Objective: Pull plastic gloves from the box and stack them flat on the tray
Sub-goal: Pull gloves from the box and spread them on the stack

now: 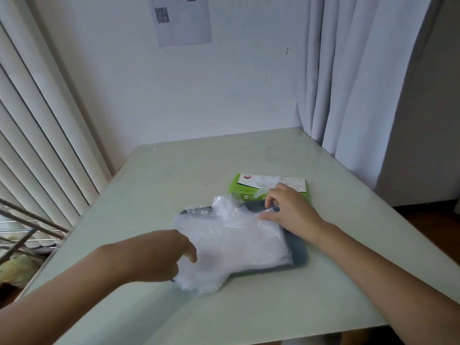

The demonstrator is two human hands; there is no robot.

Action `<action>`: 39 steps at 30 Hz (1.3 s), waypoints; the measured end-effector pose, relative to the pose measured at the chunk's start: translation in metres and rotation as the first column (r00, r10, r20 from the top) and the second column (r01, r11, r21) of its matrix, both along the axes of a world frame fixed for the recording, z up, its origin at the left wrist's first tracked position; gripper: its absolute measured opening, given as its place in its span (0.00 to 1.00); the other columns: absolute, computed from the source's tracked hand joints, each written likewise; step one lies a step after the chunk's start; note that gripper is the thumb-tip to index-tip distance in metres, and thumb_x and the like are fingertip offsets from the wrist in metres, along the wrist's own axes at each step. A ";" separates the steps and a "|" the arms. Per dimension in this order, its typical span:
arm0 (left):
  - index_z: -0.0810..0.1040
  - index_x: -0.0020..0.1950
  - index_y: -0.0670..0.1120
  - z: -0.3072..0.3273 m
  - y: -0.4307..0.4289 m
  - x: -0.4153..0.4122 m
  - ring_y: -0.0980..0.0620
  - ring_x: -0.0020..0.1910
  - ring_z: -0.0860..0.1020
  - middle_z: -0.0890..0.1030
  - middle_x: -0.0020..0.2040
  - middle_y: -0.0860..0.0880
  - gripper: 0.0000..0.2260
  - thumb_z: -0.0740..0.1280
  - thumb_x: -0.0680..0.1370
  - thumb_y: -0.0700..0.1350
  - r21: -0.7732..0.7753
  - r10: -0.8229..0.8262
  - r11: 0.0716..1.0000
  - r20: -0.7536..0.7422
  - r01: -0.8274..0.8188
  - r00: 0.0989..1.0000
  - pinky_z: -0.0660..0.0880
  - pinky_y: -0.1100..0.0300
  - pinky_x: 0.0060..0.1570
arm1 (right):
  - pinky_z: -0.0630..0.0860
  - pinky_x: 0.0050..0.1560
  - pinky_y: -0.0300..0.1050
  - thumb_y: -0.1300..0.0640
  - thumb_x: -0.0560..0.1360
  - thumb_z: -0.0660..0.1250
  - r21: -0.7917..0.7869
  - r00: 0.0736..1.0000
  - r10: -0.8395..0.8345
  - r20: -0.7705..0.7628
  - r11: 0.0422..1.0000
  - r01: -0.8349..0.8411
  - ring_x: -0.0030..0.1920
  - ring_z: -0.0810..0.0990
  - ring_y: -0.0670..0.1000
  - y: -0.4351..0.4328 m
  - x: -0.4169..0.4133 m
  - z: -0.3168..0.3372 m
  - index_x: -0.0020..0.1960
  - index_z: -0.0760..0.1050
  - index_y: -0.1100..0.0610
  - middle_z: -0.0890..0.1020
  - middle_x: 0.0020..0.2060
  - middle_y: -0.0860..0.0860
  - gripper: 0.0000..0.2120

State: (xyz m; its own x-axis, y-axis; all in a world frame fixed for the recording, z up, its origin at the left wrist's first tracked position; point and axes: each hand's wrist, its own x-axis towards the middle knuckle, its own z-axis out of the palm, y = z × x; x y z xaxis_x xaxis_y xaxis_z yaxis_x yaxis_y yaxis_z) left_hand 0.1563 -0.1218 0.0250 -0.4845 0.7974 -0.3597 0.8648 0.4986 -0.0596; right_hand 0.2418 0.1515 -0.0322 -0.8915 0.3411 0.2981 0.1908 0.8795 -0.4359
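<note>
While my left hand (161, 255) pinches the near corner of the gloves (236, 240), my right hand (290, 210) pinches their far edge; tray (300, 255) under both grips, box (297, 185) just beyond right

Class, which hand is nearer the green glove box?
Right. The right hand lies just in front of the box; the left hand is at the near-left corner of the tray, well away.

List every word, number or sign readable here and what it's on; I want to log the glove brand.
Nothing reads clearly enough to quote.
Box: print on its green side and white top, too blurred; brand illegible.
Sheet: a QR code, no legible words.
Gloves, tray: no print visible.
</note>
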 end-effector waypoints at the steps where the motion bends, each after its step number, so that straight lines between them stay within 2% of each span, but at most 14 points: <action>1: 0.71 0.67 0.62 0.009 0.002 -0.001 0.61 0.56 0.73 0.74 0.61 0.61 0.23 0.59 0.77 0.41 0.031 0.006 1.000 0.020 -0.006 1.000 0.68 0.69 0.56 | 0.64 0.40 0.42 0.47 0.67 0.76 -0.055 0.995 -0.045 -0.085 0.998 0.040 0.39 0.70 0.47 0.006 0.000 0.003 0.38 0.73 0.54 0.70 0.37 0.44 0.14; 3: 0.73 0.65 0.62 0.024 0.010 -0.008 0.66 0.53 0.72 0.74 0.58 0.64 0.18 0.61 0.78 0.44 0.100 -0.001 0.995 0.048 -0.004 0.999 0.66 0.73 0.53 | 0.65 0.40 0.44 0.47 0.66 0.77 -0.084 0.968 -0.148 -0.204 0.987 0.134 0.37 0.71 0.47 0.022 -0.003 0.006 0.36 0.71 0.54 0.71 0.37 0.46 0.17; 5: 0.75 0.63 0.60 0.034 0.022 -0.016 0.68 0.54 0.74 0.76 0.57 0.64 0.15 0.63 0.79 0.46 0.173 -0.008 0.985 0.083 -0.007 0.997 0.68 0.74 0.53 | 0.69 0.43 0.45 0.48 0.64 0.78 -0.015 0.966 -0.160 -0.205 0.987 0.161 0.44 0.72 0.50 0.035 -0.007 0.007 0.44 0.73 0.55 0.72 0.43 0.47 0.18; 8: 0.78 0.59 0.56 0.038 0.047 -0.030 0.69 0.52 0.77 0.80 0.55 0.62 0.11 0.65 0.79 0.45 0.308 -0.017 0.950 0.179 -0.039 0.984 0.72 0.70 0.56 | 0.66 0.57 0.41 0.51 0.65 0.78 0.022 0.997 -0.042 -0.062 0.999 0.043 0.60 0.67 0.52 0.048 -0.016 0.003 0.60 0.76 0.52 0.70 0.58 0.49 0.26; 11: 0.79 0.59 0.53 0.027 0.077 -0.042 0.66 0.50 0.78 0.81 0.54 0.58 0.11 0.65 0.78 0.44 0.414 -0.029 0.908 0.225 -0.069 0.974 0.74 0.68 0.55 | 0.62 0.67 0.44 0.53 0.70 0.75 0.108 0.992 0.085 -0.098 0.991 -0.074 0.67 0.63 0.53 0.050 -0.027 -0.002 0.60 0.79 0.53 0.70 0.65 0.51 0.19; 14: 0.78 0.61 0.49 0.009 0.114 -0.053 0.59 0.54 0.78 0.81 0.57 0.54 0.12 0.66 0.78 0.45 0.476 -0.028 0.873 0.270 -0.108 0.962 0.72 0.69 0.54 | 0.66 0.60 0.42 0.57 0.75 0.70 0.115 0.971 0.098 -0.217 0.991 -0.074 0.60 0.70 0.53 0.049 -0.038 -0.001 0.49 0.84 0.57 0.77 0.56 0.53 0.06; 17: 0.75 0.66 0.48 -0.011 0.153 -0.062 0.54 0.60 0.76 0.78 0.64 0.51 0.16 0.66 0.79 0.49 0.521 0.003 0.838 0.299 -0.166 0.954 0.69 0.67 0.56 | 0.65 0.49 0.37 0.60 0.75 0.69 0.032 0.956 0.054 -0.287 0.998 -0.047 0.50 0.74 0.52 0.047 -0.044 0.004 0.46 0.84 0.58 0.81 0.46 0.51 0.05; 20: 0.72 0.69 0.48 -0.028 0.184 -0.065 0.51 0.63 0.73 0.75 0.67 0.50 0.18 0.64 0.80 0.50 0.490 0.052 0.844 0.333 -0.220 0.941 0.66 0.64 0.57 | 0.71 0.44 0.36 0.61 0.76 0.67 -0.140 0.952 -0.005 -0.307 0.989 -0.040 0.43 0.78 0.48 0.046 -0.043 0.012 0.43 0.82 0.57 0.82 0.41 0.47 0.05; 22: 0.77 0.64 0.45 -0.036 0.197 -0.066 0.49 0.60 0.74 0.78 0.62 0.47 0.15 0.62 0.80 0.47 0.470 0.045 0.858 0.336 -0.209 0.941 0.67 0.62 0.54 | 0.73 0.41 0.33 0.61 0.76 0.66 -0.257 0.939 -0.058 -0.339 0.966 -0.033 0.41 0.79 0.45 0.045 -0.041 0.019 0.43 0.81 0.57 0.82 0.40 0.45 0.06; 26: 0.80 0.55 0.44 -0.043 0.205 -0.069 0.49 0.48 0.71 0.79 0.51 0.48 0.13 0.59 0.78 0.37 0.458 0.043 0.872 0.283 -0.174 0.958 0.66 0.63 0.43 | 0.75 0.48 0.39 0.61 0.76 0.67 -0.393 0.909 -0.115 -0.401 0.918 -0.058 0.43 0.81 0.45 0.053 -0.032 0.036 0.41 0.80 0.56 0.84 0.39 0.45 0.07; 31: 0.79 0.59 0.44 -0.044 0.205 -0.070 0.51 0.50 0.69 0.77 0.53 0.47 0.17 0.57 0.76 0.33 0.462 0.084 0.855 0.323 -0.235 0.943 0.66 0.63 0.49 | 0.73 0.49 0.31 0.63 0.77 0.66 -0.490 0.862 -0.114 -0.494 0.855 -0.168 0.39 0.79 0.40 0.056 -0.019 0.059 0.39 0.79 0.54 0.82 0.35 0.46 0.09; 34: 0.79 0.54 0.46 -0.045 0.207 -0.069 0.50 0.51 0.69 0.74 0.49 0.49 0.16 0.56 0.75 0.32 0.438 0.096 0.860 0.367 -0.263 0.925 0.67 0.62 0.51 | 0.73 0.52 0.38 0.63 0.78 0.64 -0.538 0.789 -0.149 -0.597 0.803 -0.256 0.40 0.78 0.45 0.055 -0.010 0.079 0.40 0.79 0.56 0.81 0.36 0.49 0.09; 36: 0.79 0.56 0.48 -0.044 0.207 -0.068 0.48 0.55 0.70 0.75 0.52 0.48 0.18 0.55 0.76 0.32 0.396 0.104 0.881 0.372 -0.259 0.922 0.67 0.61 0.55 | 0.73 0.52 0.43 0.61 0.78 0.64 -0.554 0.743 -0.176 -0.645 0.778 -0.296 0.41 0.78 0.48 0.053 -0.003 0.095 0.41 0.79 0.56 0.81 0.36 0.48 0.08; 39: 0.79 0.61 0.48 -0.039 0.207 -0.068 0.47 0.64 0.69 0.76 0.61 0.48 0.21 0.55 0.76 0.32 0.372 0.111 0.889 0.395 -0.269 0.912 0.64 0.58 0.67 | 0.74 0.45 0.37 0.62 0.79 0.63 -0.582 0.745 -0.193 -0.639 0.755 -0.304 0.39 0.79 0.47 0.049 0.009 0.121 0.44 0.79 0.58 0.81 0.35 0.49 0.08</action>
State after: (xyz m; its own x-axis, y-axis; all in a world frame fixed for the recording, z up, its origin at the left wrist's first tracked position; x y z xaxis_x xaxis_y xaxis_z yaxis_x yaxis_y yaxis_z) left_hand 0.0879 0.0854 -0.0141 -0.5449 0.8150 -0.1971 0.6730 0.5653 0.4769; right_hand 0.2504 0.2003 0.0885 -0.5903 0.6162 0.5214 -0.3843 0.3535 -0.8528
